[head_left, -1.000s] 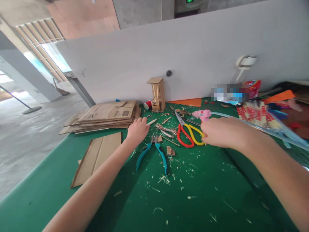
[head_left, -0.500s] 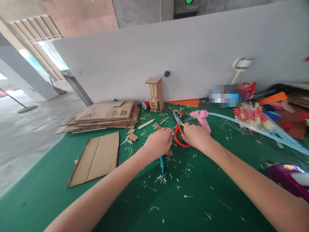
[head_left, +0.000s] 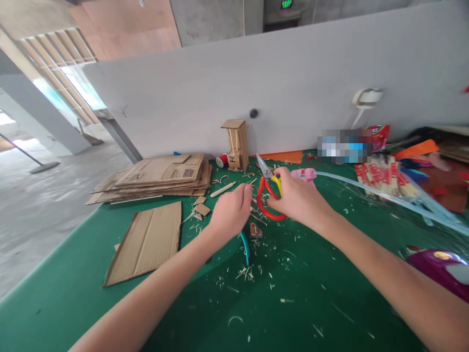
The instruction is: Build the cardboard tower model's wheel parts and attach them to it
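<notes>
Fingers of the right hand (head_left: 302,198) are closed around the handles of a pair of metal scissors with one red loop and one yellow loop (head_left: 268,174), while the left hand (head_left: 231,208) is curled just beside them; whether it holds anything cannot be seen. The scissors are over the middle of the green worktop (head_left: 311,303), toward its far edge, their blades together and their tips pointing at that edge. Below the left hand, one curved teal handle of a tool (head_left: 245,247) sticks out toward the near side, the rest covered. Just right of this handle lies a small brown cardboard piece (head_left: 255,230), among pale shavings. Behind the left hand is a slim whitish stick (head_left: 223,189), and to its left are small flat cardboard scraps (head_left: 202,209).

Directly behind the right hand is a pink plastic glue gun (head_left: 304,173), partly hidden. Near the far edge stand a narrow brown cardboard tower (head_left: 238,144) and, beside it, a red spool (head_left: 222,160). Toward the left edge, a stack of flattened brown cardboard (head_left: 157,176) lies behind a single creased cardboard panel (head_left: 146,244). At the right lies a glossy purple object (head_left: 441,266), cut off by the view.
</notes>
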### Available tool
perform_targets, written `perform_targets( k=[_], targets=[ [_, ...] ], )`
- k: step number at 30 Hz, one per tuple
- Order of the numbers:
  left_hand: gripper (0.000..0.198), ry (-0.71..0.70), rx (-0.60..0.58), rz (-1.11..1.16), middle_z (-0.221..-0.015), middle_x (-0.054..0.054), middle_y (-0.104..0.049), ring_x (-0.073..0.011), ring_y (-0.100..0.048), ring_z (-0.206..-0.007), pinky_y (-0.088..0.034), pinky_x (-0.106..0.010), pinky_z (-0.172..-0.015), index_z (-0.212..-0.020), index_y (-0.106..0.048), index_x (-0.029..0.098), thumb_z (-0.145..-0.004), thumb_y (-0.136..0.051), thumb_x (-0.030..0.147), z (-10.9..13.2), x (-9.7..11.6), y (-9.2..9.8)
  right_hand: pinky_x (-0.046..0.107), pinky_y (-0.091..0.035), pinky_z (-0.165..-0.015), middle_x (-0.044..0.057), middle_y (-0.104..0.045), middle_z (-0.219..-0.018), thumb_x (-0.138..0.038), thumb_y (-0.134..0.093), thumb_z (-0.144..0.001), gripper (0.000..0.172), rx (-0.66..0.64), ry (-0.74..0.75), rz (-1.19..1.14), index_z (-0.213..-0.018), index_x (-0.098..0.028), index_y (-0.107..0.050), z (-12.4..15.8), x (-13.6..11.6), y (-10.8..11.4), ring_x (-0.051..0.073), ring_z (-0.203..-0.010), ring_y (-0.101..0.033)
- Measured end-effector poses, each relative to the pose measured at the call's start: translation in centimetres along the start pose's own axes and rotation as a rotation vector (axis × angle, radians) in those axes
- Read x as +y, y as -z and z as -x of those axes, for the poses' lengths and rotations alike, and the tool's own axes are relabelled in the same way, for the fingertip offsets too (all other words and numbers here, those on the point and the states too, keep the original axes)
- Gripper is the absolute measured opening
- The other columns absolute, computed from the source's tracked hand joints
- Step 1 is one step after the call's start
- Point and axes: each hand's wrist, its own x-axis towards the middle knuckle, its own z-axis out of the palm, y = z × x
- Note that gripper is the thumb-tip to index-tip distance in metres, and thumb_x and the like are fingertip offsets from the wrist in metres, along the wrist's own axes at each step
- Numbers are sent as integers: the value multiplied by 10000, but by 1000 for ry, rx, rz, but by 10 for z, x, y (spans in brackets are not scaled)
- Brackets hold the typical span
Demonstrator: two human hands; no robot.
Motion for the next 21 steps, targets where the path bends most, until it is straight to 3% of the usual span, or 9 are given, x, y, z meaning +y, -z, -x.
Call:
perform_targets(
  k=[3, 6, 9, 12, 14, 17, 21],
  targets=[
    [401, -49, 10, -298, -844, -79, -668, -236, -606, -891, -375, -416, -874, -1322, -377, 151, -934, -285, 190, -9, -18, 17, 292, -373, -489, -2, -561, -666, -372, -594, -710, 593, 89, -40, -468, -1222, -185, -360, -4, 3, -2, 161, -552, -530],
    [676, -85, -31, -512, -1115, -121, -609, -265, -543, -1034, -347, -449, -902, -1446, -145, 203, -826, -366, 46, -14, -41, 29, 292, -426, -520, -21, -549, -710, -396, -624, -708, 616, 143, -57, -911, -1224, -220, -338, -8, 4, -8, 134, -579, -519],
    [651, -64, -87, -617, -1351, -136, -433, -311, -442, -1169, -344, -473, -915, -1440, -191, 261, -840, -370, 84, -16, -63, 31, 288, -438, -515, -31, -533, -739, -352, -658, -681, 640, 127, -63, -1193, -1226, -244, -341, -7, -1, -8, 128, -602, -513],
    [610, -103, -224, -593, -1353, -131, -425, -330, -387, -1213, -331, -485, -947, -1435, -221, 264, -864, -427, 211, -16, -76, 24, 287, -442, -503, -32, -508, -749, -282, -669, -670, 527, 88, -19, -1275, -1138, -256, -427, -3, -9, 0, 121, -600, -499],
    [620, -158, -278, -571, -1337, -120, -447, -323, -392, -1204, -332, -480, -949, -1431, -231, 283, -857, -450, 202, -18, -76, 16, 310, -476, -556, -22, -512, -773, -254, -666, -672, 455, 112, 14, -1246, -1076, -260, -458, -1, -12, 5, 140, -657, -524],
    [555, -305, -313, -498, -1298, -84, -499, -276, -431, -1166, -370, -418, -910, -1376, -339, 319, -862, -420, 126, -27, -67, 1, 342, -499, -617, -12, -521, -795, -242, -672, -665, 487, 193, 20, -1170, -1096, -266, -446, -2, -13, 9, 166, -718, -543],
    [419, -492, -439, -368, -1176, -31, -598, -220, -492, -1087, -401, -335, -835, -1189, -544, 318, -842, -455, 100, -51, -51, -15, 303, -461, -502, -23, -497, -750, -259, -694, -654, 578, 218, -57, -1141, -1165, -242, -424, -4, -12, 10, 138, -619, -509]
  ],
)
